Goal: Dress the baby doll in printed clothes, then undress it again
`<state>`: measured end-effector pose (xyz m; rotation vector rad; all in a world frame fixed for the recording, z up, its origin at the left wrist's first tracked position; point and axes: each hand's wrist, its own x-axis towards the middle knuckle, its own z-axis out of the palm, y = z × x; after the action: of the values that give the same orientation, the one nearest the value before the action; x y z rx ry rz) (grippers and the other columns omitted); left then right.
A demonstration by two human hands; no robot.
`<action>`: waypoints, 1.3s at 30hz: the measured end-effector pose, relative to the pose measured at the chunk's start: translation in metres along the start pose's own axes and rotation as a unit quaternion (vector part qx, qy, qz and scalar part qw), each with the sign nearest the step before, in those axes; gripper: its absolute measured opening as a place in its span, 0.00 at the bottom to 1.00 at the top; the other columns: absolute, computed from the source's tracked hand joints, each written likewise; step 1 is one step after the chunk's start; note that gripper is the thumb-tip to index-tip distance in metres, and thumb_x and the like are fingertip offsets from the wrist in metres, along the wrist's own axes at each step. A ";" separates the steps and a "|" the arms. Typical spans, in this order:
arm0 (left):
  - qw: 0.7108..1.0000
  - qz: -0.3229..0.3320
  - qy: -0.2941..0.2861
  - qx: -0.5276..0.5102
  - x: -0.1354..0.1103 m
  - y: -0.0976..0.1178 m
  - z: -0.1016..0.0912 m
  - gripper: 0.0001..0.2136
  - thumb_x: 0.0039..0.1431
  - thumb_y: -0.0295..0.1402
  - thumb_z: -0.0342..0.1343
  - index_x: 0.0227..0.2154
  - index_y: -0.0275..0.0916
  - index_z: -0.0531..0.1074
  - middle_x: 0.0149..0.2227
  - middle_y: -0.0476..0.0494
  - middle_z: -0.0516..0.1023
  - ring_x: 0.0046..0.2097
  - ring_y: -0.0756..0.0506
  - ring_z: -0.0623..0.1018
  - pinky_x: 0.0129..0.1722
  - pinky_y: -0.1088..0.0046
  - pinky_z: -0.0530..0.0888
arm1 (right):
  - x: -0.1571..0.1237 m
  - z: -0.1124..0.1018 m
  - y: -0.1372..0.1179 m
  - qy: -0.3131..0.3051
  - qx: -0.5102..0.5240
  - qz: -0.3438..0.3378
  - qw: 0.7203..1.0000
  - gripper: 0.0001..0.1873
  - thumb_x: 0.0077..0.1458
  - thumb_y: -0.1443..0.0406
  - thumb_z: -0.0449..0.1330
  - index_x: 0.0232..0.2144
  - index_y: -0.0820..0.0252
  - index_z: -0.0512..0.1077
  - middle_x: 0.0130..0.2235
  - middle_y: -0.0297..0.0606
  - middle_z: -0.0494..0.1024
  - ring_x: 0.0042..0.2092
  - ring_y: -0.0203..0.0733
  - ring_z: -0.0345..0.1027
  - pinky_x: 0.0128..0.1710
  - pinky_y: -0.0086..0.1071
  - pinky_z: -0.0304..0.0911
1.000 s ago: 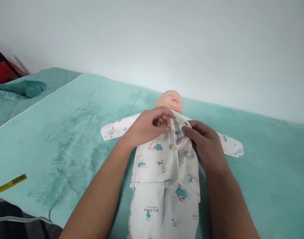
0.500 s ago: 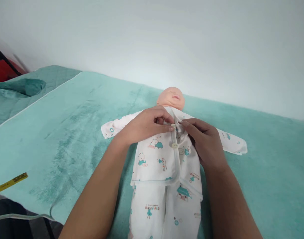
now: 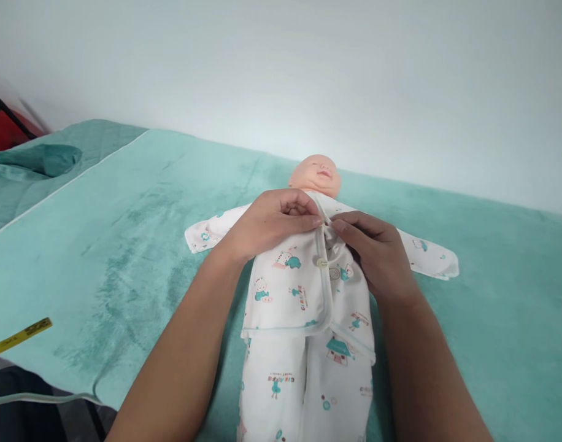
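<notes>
A baby doll lies on its back in a white printed jacket and matching trousers. My left hand pinches the jacket's front edge near the top, thumb and forefinger at a button there that is mostly hidden. Facing it, my right hand grips the other front edge between thumb and fingers, bunching the cloth. Below the hands, a pale button shows on the jacket's front edge. Both sleeves stretch out sideways.
A green plush cover lies beneath the doll, against a white wall. At the left are a yellow strip, a folded green cloth and a red and black item. A pale cord runs along the lower left.
My left thumb and forefinger have closed further over the upper button, which was showing more before. The two hands stay close together at the jacket front. The view has shifted slightly.
</notes>
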<state>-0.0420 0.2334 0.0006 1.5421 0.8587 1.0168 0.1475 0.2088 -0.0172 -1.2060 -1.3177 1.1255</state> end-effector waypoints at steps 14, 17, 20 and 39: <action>1.000 -0.018 -0.005 -0.020 -0.001 -0.001 0.000 0.06 0.54 0.34 0.63 0.32 0.37 0.78 0.30 0.47 0.76 0.31 0.51 0.73 0.32 0.74 0.68 | 0.012 -0.008 0.001 -0.085 0.055 0.046 0.994 0.10 0.48 0.59 0.69 0.33 0.57 0.76 0.21 0.26 0.68 0.20 0.27 0.56 0.16 0.23 0.48; 0.999 -0.033 -0.007 -0.018 -0.001 0.002 0.001 0.07 0.54 0.34 0.63 0.32 0.37 0.77 0.30 0.48 0.76 0.32 0.51 0.73 0.33 0.74 0.68 | 0.014 -0.010 0.002 -0.095 0.051 0.049 0.993 0.12 0.48 0.60 0.70 0.34 0.57 0.76 0.23 0.26 0.69 0.20 0.25 0.57 0.16 0.22 0.48; 0.999 -0.037 -0.001 -0.007 -0.001 0.003 0.002 0.07 0.54 0.35 0.62 0.33 0.37 0.76 0.30 0.49 0.75 0.32 0.52 0.73 0.34 0.74 0.69 | 0.014 -0.011 0.003 -0.100 0.050 0.047 0.993 0.11 0.48 0.60 0.70 0.35 0.57 0.76 0.23 0.26 0.69 0.20 0.25 0.57 0.16 0.21 0.49; 0.998 -0.018 -0.005 0.060 -0.002 0.007 0.005 0.03 0.55 0.29 0.58 0.33 0.38 0.74 0.30 0.50 0.72 0.32 0.53 0.70 0.31 0.76 0.67 | 0.010 -0.011 -0.001 -0.119 0.034 0.034 0.992 0.11 0.49 0.60 0.70 0.34 0.57 0.74 0.27 0.28 0.70 0.23 0.25 0.59 0.19 0.21 0.54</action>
<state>-0.0385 0.2287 0.0064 1.6245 0.9522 0.9451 0.1581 0.2190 -0.0145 -1.0990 -1.4120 1.3869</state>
